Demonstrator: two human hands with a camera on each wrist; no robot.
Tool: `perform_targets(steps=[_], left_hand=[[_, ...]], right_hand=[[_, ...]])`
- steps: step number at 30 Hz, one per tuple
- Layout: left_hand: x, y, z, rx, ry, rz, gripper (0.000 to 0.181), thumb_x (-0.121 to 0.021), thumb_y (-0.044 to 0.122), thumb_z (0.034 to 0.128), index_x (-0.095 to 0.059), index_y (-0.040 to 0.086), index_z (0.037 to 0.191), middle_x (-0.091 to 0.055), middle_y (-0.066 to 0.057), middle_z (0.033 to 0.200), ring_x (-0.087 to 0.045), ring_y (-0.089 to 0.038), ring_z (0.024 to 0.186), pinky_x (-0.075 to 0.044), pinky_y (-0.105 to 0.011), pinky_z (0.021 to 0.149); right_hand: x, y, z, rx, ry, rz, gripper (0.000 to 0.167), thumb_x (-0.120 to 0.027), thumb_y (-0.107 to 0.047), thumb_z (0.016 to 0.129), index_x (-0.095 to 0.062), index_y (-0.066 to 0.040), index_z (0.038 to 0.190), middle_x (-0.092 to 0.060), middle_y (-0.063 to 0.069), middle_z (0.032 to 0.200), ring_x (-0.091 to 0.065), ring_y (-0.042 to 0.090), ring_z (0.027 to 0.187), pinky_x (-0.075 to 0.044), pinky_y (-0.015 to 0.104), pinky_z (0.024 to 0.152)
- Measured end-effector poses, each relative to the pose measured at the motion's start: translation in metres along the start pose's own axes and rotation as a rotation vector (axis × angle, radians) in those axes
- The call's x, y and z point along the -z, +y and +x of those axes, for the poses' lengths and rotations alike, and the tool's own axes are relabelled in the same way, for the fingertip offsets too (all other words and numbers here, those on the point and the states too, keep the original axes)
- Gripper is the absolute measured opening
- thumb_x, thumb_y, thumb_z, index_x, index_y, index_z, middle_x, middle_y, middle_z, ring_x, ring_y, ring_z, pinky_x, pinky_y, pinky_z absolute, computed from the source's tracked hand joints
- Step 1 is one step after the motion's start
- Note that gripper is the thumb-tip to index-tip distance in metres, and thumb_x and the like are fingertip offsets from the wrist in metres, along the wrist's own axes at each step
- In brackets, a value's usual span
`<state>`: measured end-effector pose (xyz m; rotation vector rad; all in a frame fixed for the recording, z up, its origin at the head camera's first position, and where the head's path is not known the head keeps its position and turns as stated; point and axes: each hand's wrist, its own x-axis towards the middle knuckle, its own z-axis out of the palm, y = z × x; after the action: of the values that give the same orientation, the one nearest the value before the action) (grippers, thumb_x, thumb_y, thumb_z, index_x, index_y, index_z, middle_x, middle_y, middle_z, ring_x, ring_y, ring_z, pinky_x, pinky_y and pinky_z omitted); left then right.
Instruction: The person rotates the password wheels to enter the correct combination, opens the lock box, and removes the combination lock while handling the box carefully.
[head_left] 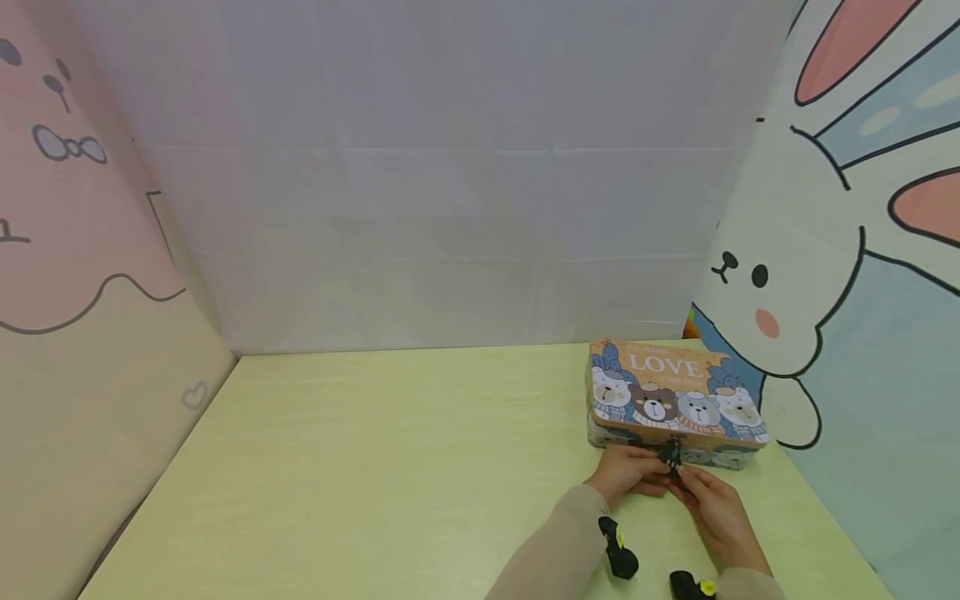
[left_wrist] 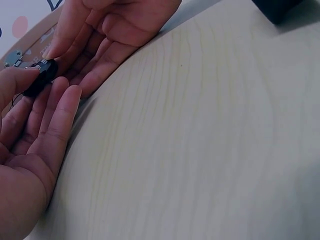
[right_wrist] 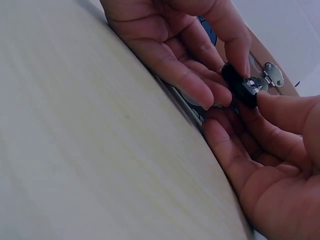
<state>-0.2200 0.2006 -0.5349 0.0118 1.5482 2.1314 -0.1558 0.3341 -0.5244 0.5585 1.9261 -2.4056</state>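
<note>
A rectangular tin box [head_left: 637, 364] with cartoon bears and the word LOVE on its lid stands lid down at the table's right side. At its front a small black combination padlock [head_left: 670, 454] sits by the silver metal latch [right_wrist: 273, 75]. Pale number dials show on the padlock [right_wrist: 240, 86] in the right wrist view. My left hand [head_left: 628, 471] pinches it from the left, thumb on top. From the right, my right hand [head_left: 716, 508] pinches its other end. Whether the shackle is through the latch is hidden by fingers.
The pale wood-grain table [head_left: 375, 467] stretches to the left of the box. A white cloth wall [head_left: 420, 208] rises at the back, and a rabbit-print panel [head_left: 847, 333] stands close on the right. Black camera mounts [head_left: 621, 554] sit at the wrists.
</note>
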Motion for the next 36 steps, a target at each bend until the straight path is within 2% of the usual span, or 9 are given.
perform_targets(steps=[2,9,12,18,25,36], left_hand=[[-0.0003,-0.0001,-0.0002,-0.003,0.003,0.005,0.012,-0.069,-0.011,0.0846,-0.070,-0.007,0.096,-0.072,-0.024,0.083,-0.072,-0.038,0.083,-0.064,-0.043,0.068],[-0.0002,0.0011,-0.0031,-0.014,-0.005,0.004,0.012,-0.069,-0.011,0.0845,-0.070,-0.007,0.096,-0.072,-0.024,0.083,-0.072,-0.039,0.083,-0.064,-0.043,0.068],[-0.0005,0.0014,-0.0038,-0.018,-0.003,0.010,0.011,-0.070,-0.011,0.0843,-0.070,-0.007,0.095,-0.072,-0.024,0.083,-0.072,-0.038,0.083,-0.064,-0.042,0.068],[-0.0020,0.0016,-0.0037,-0.019,0.013,0.020,0.010,-0.070,-0.011,0.0841,-0.071,-0.007,0.093,-0.072,-0.024,0.082,-0.072,-0.038,0.082,-0.064,-0.042,0.067],[-0.0027,0.0023,-0.0043,-0.015,0.024,0.024,0.008,-0.071,-0.010,0.0843,-0.072,-0.006,0.091,-0.072,-0.023,0.080,-0.073,-0.038,0.080,-0.064,-0.041,0.066],[-0.0028,0.0024,-0.0031,-0.007,0.031,0.056,0.005,-0.073,-0.006,0.0853,-0.076,-0.001,0.084,-0.072,-0.019,0.077,-0.074,-0.030,0.074,-0.064,-0.037,0.063]], right_hand=[[0.0003,-0.0002,0.0002,0.000,-0.002,-0.002,0.028,-0.037,0.003,0.104,-0.063,0.001,0.113,-0.062,-0.008,0.094,-0.064,0.000,0.089,-0.055,0.022,0.091],[-0.0003,-0.0010,0.0006,-0.003,0.001,-0.013,0.027,-0.036,0.004,0.105,-0.058,0.010,0.121,-0.062,-0.006,0.094,-0.064,0.000,0.089,-0.055,0.023,0.091],[-0.0001,-0.0007,0.0005,-0.003,0.000,-0.003,0.027,-0.037,0.004,0.105,-0.059,0.007,0.119,-0.063,-0.006,0.094,-0.065,0.001,0.088,-0.055,0.023,0.092],[0.0007,0.0004,0.0000,0.009,-0.010,0.015,0.030,-0.037,0.004,0.104,-0.066,-0.004,0.105,-0.063,-0.008,0.093,-0.066,0.001,0.088,-0.056,0.022,0.090],[0.0004,0.0004,0.0007,0.002,0.000,0.008,0.027,-0.037,0.003,0.105,-0.064,0.002,0.113,-0.063,-0.008,0.093,-0.064,0.000,0.088,-0.056,0.021,0.090],[0.0000,0.0005,-0.0006,0.004,-0.006,0.012,0.027,-0.037,0.003,0.105,-0.062,0.002,0.112,-0.063,-0.008,0.093,-0.065,0.000,0.089,-0.056,0.022,0.091]])
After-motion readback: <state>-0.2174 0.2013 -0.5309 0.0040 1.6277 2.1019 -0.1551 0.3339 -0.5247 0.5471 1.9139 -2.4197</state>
